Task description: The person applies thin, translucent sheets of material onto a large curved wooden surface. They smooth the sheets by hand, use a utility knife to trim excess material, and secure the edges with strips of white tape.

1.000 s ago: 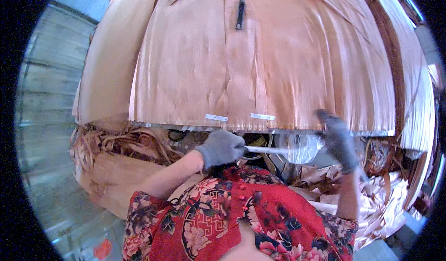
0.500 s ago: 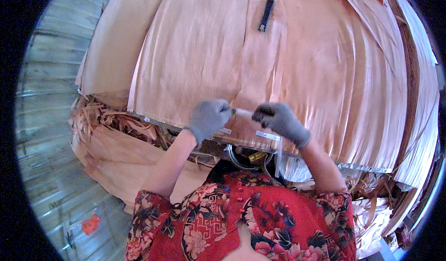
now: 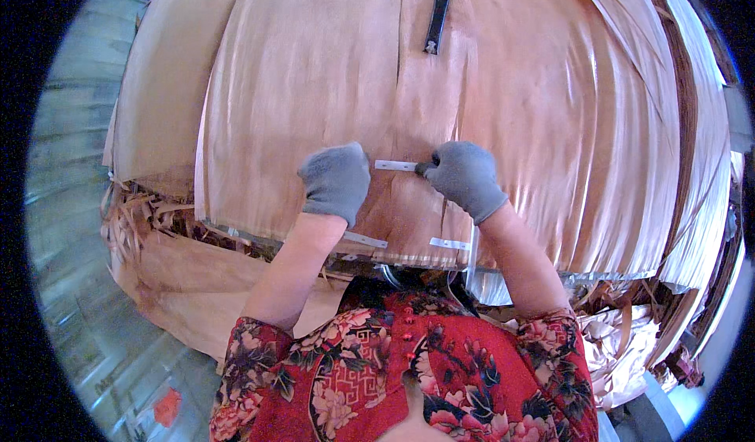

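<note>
A broad stack of thin reddish-tan wood veneer sheets (image 3: 314, 72) spreads before me. Across a seam between sheets lies a short white strip of perforated tape (image 3: 395, 165). My right hand (image 3: 465, 178), in a grey glove, is closed with thumb and fingers at the strip's right end. Just left of the strip my left hand (image 3: 336, 181), gloved alike, is closed over the veneer; its fingertips are hidden. Nearer the front edge are two more white tape pieces, a left one (image 3: 366, 240) and a right one (image 3: 449, 244).
A narrow black bar-shaped tool (image 3: 437, 17) rests farther up the veneer. Torn veneer scraps (image 3: 145, 214) hang along the left front edge, with more crumpled ones (image 3: 621, 348) at lower right. An orange-red scrap (image 3: 167, 407) is on the floor.
Both hands have moved farther onto the veneer, away from me. The tape strip, earlier stretched between both hands, now lies on the sheets, with my left hand off its left end.
</note>
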Tool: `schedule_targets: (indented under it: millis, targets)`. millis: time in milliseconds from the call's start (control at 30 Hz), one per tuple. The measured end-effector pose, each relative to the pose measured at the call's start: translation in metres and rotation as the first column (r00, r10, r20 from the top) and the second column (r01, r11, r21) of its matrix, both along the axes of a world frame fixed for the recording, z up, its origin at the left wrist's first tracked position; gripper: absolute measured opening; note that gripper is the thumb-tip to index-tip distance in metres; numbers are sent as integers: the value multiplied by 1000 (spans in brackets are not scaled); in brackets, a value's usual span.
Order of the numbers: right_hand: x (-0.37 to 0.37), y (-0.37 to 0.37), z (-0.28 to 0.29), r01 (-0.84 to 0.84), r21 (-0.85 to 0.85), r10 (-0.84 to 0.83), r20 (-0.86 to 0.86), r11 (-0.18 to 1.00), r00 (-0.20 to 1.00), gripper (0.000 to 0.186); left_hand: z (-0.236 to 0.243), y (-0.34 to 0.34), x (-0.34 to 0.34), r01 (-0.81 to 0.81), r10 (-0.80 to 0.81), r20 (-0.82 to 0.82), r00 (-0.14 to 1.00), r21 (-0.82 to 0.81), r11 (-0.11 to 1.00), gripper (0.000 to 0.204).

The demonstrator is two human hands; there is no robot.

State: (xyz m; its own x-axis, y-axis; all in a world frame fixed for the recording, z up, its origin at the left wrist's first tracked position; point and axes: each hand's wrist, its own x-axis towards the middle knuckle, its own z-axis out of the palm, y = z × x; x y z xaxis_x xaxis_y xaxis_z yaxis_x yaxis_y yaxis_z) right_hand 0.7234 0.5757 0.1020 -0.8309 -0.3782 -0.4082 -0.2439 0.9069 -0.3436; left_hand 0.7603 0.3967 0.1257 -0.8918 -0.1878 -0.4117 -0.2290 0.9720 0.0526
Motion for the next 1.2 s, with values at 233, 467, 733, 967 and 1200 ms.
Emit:
schedule_targets:
  millis: [233,467,733,967,1200]
  targets:
    - [5,-6,-1,-4,13,5,-80,1000,997,29,-71,35,-24,438,-314,-710,630,-9,899,80]
    - [50,23,1,48,-303,-51,-4,952,999,21,-82,44,-35,464,-355,-601,716,31,885,78]
    - [-15,90,5,223,-402,-188,127,888,974,19,-60,46,-38,505,-427,-535,729,-2,863,73]
    - [-52,60,7,151,-154,-137,99,976,986,38,-62,40,-39,450,-351,-526,775,68,891,82]
    - [-63,57,9,164,54,-169,116,985,979,49,-45,71,-55,215,-96,-552,828,155,964,95]
